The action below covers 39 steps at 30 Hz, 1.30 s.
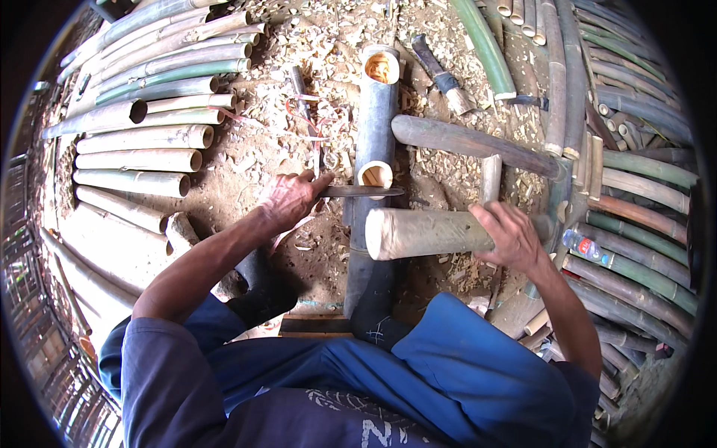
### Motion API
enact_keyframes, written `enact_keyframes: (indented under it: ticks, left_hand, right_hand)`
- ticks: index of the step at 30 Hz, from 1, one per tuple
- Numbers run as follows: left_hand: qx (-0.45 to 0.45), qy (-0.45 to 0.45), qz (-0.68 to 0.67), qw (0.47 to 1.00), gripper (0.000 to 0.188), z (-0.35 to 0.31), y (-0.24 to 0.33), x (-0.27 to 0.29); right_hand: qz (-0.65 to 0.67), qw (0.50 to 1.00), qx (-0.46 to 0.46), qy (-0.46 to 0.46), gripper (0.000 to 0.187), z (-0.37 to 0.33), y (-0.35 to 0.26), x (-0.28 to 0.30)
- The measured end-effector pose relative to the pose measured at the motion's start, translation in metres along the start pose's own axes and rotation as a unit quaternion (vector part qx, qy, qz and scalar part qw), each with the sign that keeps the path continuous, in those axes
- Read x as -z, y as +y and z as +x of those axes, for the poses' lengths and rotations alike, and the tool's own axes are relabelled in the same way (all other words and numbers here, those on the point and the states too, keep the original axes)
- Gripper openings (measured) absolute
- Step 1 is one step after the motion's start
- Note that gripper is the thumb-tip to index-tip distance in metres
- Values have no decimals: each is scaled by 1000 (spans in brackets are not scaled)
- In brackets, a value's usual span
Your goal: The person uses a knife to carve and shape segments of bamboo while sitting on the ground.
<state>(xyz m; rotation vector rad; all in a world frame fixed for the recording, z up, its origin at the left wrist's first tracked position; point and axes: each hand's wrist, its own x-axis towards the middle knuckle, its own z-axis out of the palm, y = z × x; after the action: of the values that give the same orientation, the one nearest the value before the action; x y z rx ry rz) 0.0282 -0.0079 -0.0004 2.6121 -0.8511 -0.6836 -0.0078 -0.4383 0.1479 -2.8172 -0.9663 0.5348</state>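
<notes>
My left hand (290, 200) is closed round the grip of a knife. The dark, narrow knife blade (364, 192) points right and lies across a grey bamboo pole (376, 123), at the near edge of a cut opening (376, 176) in its wall. Another cut opening (382, 68) shows pale inner fibre at the pole's far end. My right hand (511, 235) wraps round the right part of a thick, pale wooden club (429, 233). Its blunt end reaches left over the pole, just nearer to me than the blade. Whether the club touches the pole, I cannot tell.
Shavings (328, 37) litter the dirt floor. A cleaver-like tool (442, 73) and red-and-white ribbon (302, 112) lie beyond. A rounded timber (470, 140) meets the pole from the right. Bamboo lengths (146, 137) are stacked left; more bamboo (642, 190) and a plastic bottle (586, 246) lie right.
</notes>
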Motion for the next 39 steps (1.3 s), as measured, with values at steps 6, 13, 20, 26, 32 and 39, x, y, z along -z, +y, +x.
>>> enact_keyframes:
  ticks: [6,13,20,26,32,39]
  left_hand:
    - [18,-6,-1,1000,51,-1,6,2]
    - [21,5,21,1000,58,-3,4,-6]
    - [25,12,24,999,60,-5,7,-8]
    - [30,10,25,999,55,-2,10,-3]
    - [63,-29,15,997,52,10,1,-2]
    - [-16,39,-246,968,46,35,-47,65]
  right_hand:
    - [-51,994,-10,-98,91,-5,18,2]
    - [-117,992,-2,-41,94,-4,27,1]
    - [-105,991,54,-64,92,-2,37,3]
    - [-75,992,22,-97,93,2,23,14]
    - [-124,988,-65,-62,90,8,29,2]
    - [193,938,-274,83,79,24,-7,16]
